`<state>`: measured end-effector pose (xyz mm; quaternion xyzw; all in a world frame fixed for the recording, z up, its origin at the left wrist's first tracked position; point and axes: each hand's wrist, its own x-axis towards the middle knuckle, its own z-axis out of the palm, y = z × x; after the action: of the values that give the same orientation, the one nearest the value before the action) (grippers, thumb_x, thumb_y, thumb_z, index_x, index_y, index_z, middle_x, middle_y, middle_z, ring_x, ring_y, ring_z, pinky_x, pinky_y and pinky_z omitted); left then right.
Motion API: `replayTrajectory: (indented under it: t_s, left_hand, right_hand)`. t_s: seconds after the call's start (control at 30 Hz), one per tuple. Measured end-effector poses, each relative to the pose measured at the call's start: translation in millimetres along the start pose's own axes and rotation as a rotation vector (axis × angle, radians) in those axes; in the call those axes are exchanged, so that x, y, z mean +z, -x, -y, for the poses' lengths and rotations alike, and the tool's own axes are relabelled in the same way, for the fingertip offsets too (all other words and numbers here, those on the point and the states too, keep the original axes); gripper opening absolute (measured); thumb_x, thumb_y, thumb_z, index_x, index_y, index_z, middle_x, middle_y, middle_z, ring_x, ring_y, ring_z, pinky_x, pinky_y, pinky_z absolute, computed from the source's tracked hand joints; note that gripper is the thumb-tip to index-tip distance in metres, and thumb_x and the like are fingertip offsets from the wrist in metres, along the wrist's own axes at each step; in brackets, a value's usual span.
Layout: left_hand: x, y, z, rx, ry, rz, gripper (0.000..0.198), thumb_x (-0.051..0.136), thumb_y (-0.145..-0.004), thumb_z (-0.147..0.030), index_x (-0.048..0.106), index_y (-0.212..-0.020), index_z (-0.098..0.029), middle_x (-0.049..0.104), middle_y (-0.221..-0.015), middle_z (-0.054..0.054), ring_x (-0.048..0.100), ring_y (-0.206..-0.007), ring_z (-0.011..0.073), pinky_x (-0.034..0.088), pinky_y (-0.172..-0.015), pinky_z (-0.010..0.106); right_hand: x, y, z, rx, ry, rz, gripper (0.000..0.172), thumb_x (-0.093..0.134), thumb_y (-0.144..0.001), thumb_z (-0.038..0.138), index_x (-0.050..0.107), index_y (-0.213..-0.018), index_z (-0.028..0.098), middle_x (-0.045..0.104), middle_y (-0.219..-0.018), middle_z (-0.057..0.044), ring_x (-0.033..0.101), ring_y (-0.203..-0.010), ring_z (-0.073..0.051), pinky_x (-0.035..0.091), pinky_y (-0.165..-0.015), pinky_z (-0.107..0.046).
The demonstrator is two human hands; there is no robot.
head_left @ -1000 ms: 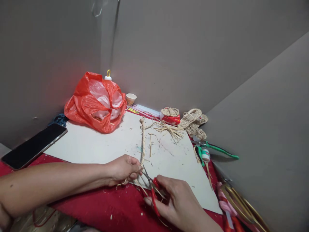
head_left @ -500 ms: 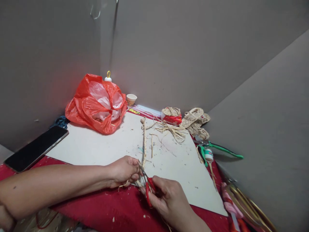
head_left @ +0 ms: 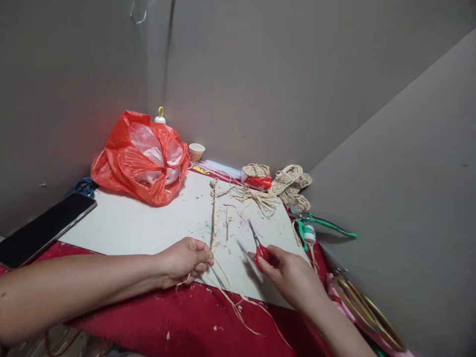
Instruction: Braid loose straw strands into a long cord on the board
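My left hand (head_left: 191, 260) pinches the near end of a thin straw-coloured braid (head_left: 214, 213), which runs away from me across the white board (head_left: 141, 223). Loose fibre strands (head_left: 232, 302) trail from near those fingers over the board's front edge onto the red cloth (head_left: 178, 322). To the right, my right hand (head_left: 284, 270) grips small scissors (head_left: 260, 250) by their red handles. Their blades point up and away, apart from the braid. A short straw piece (head_left: 227, 223) lies just right of the braid.
A red plastic bag (head_left: 148, 158) and a phone (head_left: 46, 228) are at the left. Along the back stand a paper cup (head_left: 196, 151) and braided coils (head_left: 288, 181). Raffia strands (head_left: 260, 198) lie before them. Green-handled pliers (head_left: 330, 225) and golden hoops (head_left: 366, 310) are at the right.
My right hand has drawn the scissors away to the right from the braid's near end. Loose strands now lie spread over the front edge. My left hand keeps its pinch. The view has shifted slightly.
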<state>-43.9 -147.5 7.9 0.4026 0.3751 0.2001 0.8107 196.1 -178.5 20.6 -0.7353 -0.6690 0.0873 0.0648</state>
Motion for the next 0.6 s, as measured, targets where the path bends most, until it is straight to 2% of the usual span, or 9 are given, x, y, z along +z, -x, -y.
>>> replayTrajectory:
  t_s: [0.1, 0.17, 0.27, 0.3, 0.33, 0.4, 0.47, 0.57, 0.6]
  left_hand:
    - [-0.5, 0, -1, -0.023, 0.003, 0.002, 0.017, 0.058, -0.071, -0.032, 0.048, -0.069, -0.018, 0.033, -0.039, -0.011, 0.015, -0.032, 0.0021, 0.010, -0.031, 0.018]
    - [-0.2, 0, -2, -0.030, -0.001, 0.005, 0.017, 0.058, -0.072, -0.032, 0.048, -0.069, -0.018, 0.033, -0.040, -0.011, 0.015, -0.032, 0.0019, 0.009, -0.032, 0.018]
    - [0.1, 1, -2, -0.024, 0.002, 0.014, 0.019, 0.059, -0.071, -0.033, 0.049, -0.070, -0.017, 0.033, -0.040, -0.011, 0.015, -0.032, 0.0018, 0.008, -0.033, 0.018]
    - [0.0, 0, -1, -0.020, 0.001, 0.016, 0.019, 0.059, -0.071, -0.034, 0.049, -0.070, -0.017, 0.033, -0.040, -0.011, 0.015, -0.032, 0.0018, 0.008, -0.033, 0.018]
    - [-0.1, 0, -1, -0.018, -0.002, 0.018, 0.020, 0.060, -0.071, -0.034, 0.049, -0.070, -0.017, 0.033, -0.040, -0.011, 0.015, -0.032, 0.0018, 0.008, -0.033, 0.019]
    - [-0.6, 0, 0, -0.013, -0.016, 0.020, 0.022, 0.060, -0.070, -0.036, 0.049, -0.070, -0.017, 0.033, -0.040, -0.011, 0.015, -0.032, 0.0018, 0.008, -0.033, 0.019]
    - [-0.9, 0, 1, -0.004, -0.033, 0.021, 0.023, 0.061, -0.069, -0.038, 0.049, -0.070, -0.017, 0.033, -0.040, -0.011, 0.016, -0.032, 0.0017, 0.009, -0.033, 0.018]
    - [0.1, 0, 2, 0.027, -0.040, 0.022, 0.024, 0.060, -0.069, -0.039, 0.049, -0.070, -0.018, 0.033, -0.040, -0.012, 0.016, -0.032, 0.0017, 0.010, -0.034, 0.018]
    - [0.8, 0, 2, 0.037, -0.043, 0.015, 0.024, 0.060, -0.069, -0.038, 0.048, -0.069, -0.018, 0.033, -0.040, -0.012, 0.017, -0.031, 0.0018, 0.010, -0.034, 0.018]
  right_hand:
    - [-2, -7, -27, 0.092, 0.096, 0.018, 0.030, 0.057, -0.072, 0.046, 0.044, -0.062, 0.021, 0.052, -0.054, -0.001, 0.044, -0.048, -0.015, 0.024, -0.046, -0.024]
    - [-4, -7, -39, 0.056, -0.070, 0.087, 0.030, 0.058, -0.071, 0.044, 0.041, -0.061, 0.021, 0.053, -0.054, 0.000, 0.044, -0.048, -0.014, 0.027, -0.046, -0.023]
    - [-13, -5, -46, 0.005, -0.452, 0.360, 0.020, 0.058, -0.072, 0.038, 0.048, -0.068, 0.020, 0.054, -0.054, 0.002, 0.045, -0.047, -0.013, 0.030, -0.044, -0.021]
    - [-19, -5, -45, 0.002, -0.540, 0.410, 0.018, 0.058, -0.072, 0.037, 0.052, -0.072, 0.020, 0.056, -0.055, 0.002, 0.046, -0.047, -0.012, 0.031, -0.043, -0.021]
    - [-25, -4, -42, 0.007, -0.587, 0.395, 0.018, 0.059, -0.071, 0.037, 0.056, -0.075, 0.019, 0.058, -0.056, 0.001, 0.046, -0.047, -0.012, 0.032, -0.042, -0.021]
    - [-36, 0, -27, 0.003, -0.611, 0.191, 0.020, 0.062, -0.070, 0.037, 0.063, -0.075, 0.018, 0.061, -0.059, -0.002, 0.048, -0.048, -0.012, 0.036, -0.044, -0.022]
    - [-39, 7, -1, -0.050, -0.640, -0.028, 0.021, 0.064, -0.070, 0.036, 0.069, -0.076, 0.017, 0.063, -0.062, -0.004, 0.052, -0.053, -0.014, 0.041, -0.049, -0.024]
    - [-24, 18, 50, -0.275, -0.728, 0.025, 0.018, 0.062, -0.075, 0.031, 0.072, -0.083, 0.019, 0.064, -0.074, -0.006, 0.057, -0.067, -0.016, 0.045, -0.060, -0.026]
    - [-15, 21, 65, -0.326, -0.754, 0.033, 0.018, 0.063, -0.075, 0.029, 0.072, -0.087, 0.020, 0.062, -0.073, -0.004, 0.057, -0.067, -0.015, 0.045, -0.060, -0.026]
